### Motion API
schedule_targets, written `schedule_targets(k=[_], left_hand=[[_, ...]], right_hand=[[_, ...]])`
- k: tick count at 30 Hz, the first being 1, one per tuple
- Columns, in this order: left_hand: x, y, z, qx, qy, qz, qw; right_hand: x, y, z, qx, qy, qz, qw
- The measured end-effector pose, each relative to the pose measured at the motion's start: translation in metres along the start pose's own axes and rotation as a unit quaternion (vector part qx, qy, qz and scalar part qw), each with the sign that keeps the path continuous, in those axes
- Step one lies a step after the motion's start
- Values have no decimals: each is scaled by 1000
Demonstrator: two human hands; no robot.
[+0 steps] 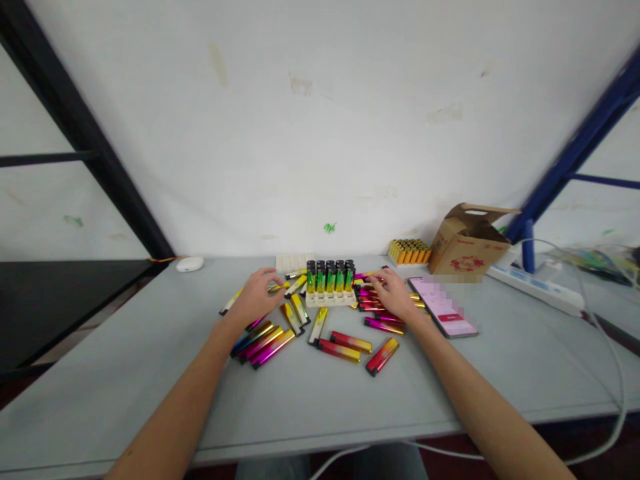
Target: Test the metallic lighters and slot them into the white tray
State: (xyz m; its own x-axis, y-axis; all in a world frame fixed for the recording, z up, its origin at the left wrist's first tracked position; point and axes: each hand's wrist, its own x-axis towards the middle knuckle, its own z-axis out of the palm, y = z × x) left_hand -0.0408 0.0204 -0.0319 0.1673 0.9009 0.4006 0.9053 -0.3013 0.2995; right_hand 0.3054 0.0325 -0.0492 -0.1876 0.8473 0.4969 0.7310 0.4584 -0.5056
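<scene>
My left hand [259, 295] is left of the white rack, its fingers closed round the end of a yellow lighter [278, 287]. My right hand [393, 292] rests over the pile of red and pink lighters [370, 300] right of the rack, fingertips at a pink one; whether it grips it is unclear. Between the hands stands the white rack [330, 299], holding several upright green-yellow lighters [330, 277] with black tops. Purple and gold lighters [273, 348] lie below my left hand. Red-yellow lighters [340, 351] lie in front of the rack.
Behind the rack is a pale empty tray [294, 262]. At the back right stand a tray of orange lighters [411, 252] and an open cardboard box [463, 250]. A phone [445, 310] and a power strip [535, 288] lie right. A white case [190, 265] sits far left.
</scene>
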Motion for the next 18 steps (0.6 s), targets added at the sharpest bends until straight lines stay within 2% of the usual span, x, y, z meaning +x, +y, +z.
schedule_targets(k=[8, 14, 18], left_hand=[[-4, 4, -1, 141, -56, -42, 987], [-5, 8, -3, 113, -59, -74, 989], [-5, 13, -6, 89, -42, -60, 993]], right_hand=[[1, 0, 1, -10, -20, 4, 1000], [1, 2, 2, -23, -29, 1, 999], [0, 1, 1, -18, -26, 1, 1000]])
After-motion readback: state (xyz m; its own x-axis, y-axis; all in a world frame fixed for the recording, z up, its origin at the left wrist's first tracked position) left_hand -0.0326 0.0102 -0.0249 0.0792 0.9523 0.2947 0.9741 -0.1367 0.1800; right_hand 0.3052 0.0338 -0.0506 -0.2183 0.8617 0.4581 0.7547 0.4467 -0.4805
